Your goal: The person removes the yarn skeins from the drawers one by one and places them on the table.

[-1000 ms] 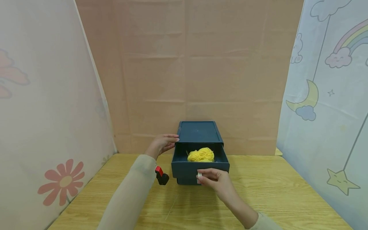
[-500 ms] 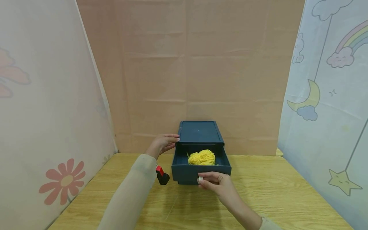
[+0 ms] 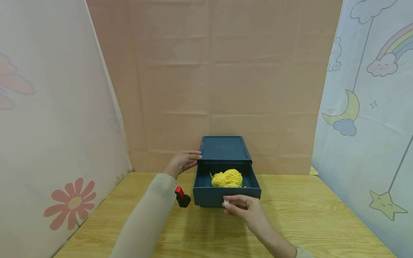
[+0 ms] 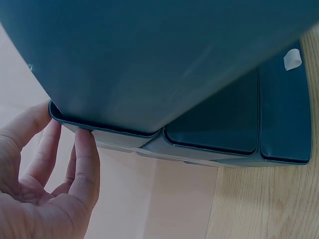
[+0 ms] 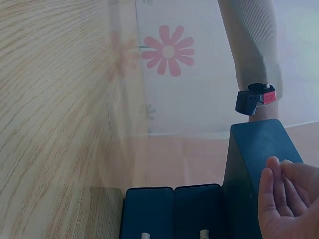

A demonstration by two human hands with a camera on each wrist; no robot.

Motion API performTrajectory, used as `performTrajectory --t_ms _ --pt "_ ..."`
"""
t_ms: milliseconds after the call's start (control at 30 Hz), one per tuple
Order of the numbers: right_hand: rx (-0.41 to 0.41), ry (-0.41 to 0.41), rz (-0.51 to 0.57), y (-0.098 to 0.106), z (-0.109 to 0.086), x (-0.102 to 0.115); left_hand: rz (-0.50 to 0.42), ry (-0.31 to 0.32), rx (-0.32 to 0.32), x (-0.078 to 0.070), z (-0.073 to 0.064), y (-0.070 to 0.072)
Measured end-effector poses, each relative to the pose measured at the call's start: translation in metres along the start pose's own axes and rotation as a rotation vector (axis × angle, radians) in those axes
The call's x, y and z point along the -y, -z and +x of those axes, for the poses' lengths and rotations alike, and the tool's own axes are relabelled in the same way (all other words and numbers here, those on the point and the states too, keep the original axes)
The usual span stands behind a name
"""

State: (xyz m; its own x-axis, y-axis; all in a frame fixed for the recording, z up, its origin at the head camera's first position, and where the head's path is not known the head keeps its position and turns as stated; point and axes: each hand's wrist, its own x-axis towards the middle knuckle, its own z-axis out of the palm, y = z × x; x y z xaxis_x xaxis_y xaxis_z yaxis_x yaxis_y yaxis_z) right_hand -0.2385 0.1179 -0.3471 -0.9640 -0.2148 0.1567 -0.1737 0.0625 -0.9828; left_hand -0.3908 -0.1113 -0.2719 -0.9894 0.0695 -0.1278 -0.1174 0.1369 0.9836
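Note:
A dark blue drawer cabinet (image 3: pixel 223 147) stands on the table with its top drawer (image 3: pixel 209 196) pulled out. In that drawer lies a bundle of yellow yarn (image 3: pixel 227 178). My left hand (image 3: pixel 183 163) holds the cabinet's upper left front edge, its fingertips right at the rim in the left wrist view. My right hand (image 3: pixel 246 209) pinches the small white pull tab (image 3: pixel 226 202) on the drawer front between thumb and fingers. In the right wrist view the hand (image 5: pixel 289 204) covers the tab.
Two lower drawers (image 5: pixel 149 209) are pushed in, each with a white tab. The wooden table (image 3: pixel 306 215) runs out on both sides. Behind the cabinet hangs a tan sheet (image 3: pixel 209 79), flanked by printed curtains (image 3: pixel 361 150). A red and black device (image 3: pixel 182 197) sits on the left wrist.
The right hand has moved toward the person, drawing the top drawer further out with the yarn in it. The left hand keeps its place on the cabinet.

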Motion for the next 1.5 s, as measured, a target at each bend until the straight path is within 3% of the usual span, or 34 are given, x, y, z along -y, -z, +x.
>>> performTrajectory --t_ms 667,800,900,1000,1100,1200,1300,1400,1500 --pt "0.007 0.002 0.004 0.0 -0.001 0.001 0.006 -0.001 -0.01 0.0 -0.001 -0.001" --pt "0.099 0.037 -0.005 0.006 -0.003 0.003 -0.001 -0.001 -0.014 0.0 0.0 -0.001" --pt "0.225 0.034 -0.012 0.013 -0.006 0.009 -0.005 0.0 -0.014 0.0 0.0 -0.001" --pt "0.337 0.013 -0.016 0.017 -0.011 0.022 -0.008 0.001 -0.011 0.0 -0.001 0.0" --pt "0.405 0.062 -0.005 0.021 -0.014 0.041 -0.014 0.0 -0.005 0.0 -0.001 0.0" --pt "0.381 0.151 -0.031 0.028 -0.01 0.063 -0.018 -0.003 0.001 -0.001 0.0 0.0" --pt "0.295 0.244 -0.071 0.037 0.0 0.084 -0.018 -0.001 0.002 -0.001 0.0 0.0" --pt "0.208 0.291 -0.118 0.045 0.016 0.098 -0.02 0.004 0.001 -0.001 0.0 0.0" --pt "0.178 0.291 -0.158 0.05 0.035 0.105 -0.023 0.007 0.001 -0.001 0.0 0.0"
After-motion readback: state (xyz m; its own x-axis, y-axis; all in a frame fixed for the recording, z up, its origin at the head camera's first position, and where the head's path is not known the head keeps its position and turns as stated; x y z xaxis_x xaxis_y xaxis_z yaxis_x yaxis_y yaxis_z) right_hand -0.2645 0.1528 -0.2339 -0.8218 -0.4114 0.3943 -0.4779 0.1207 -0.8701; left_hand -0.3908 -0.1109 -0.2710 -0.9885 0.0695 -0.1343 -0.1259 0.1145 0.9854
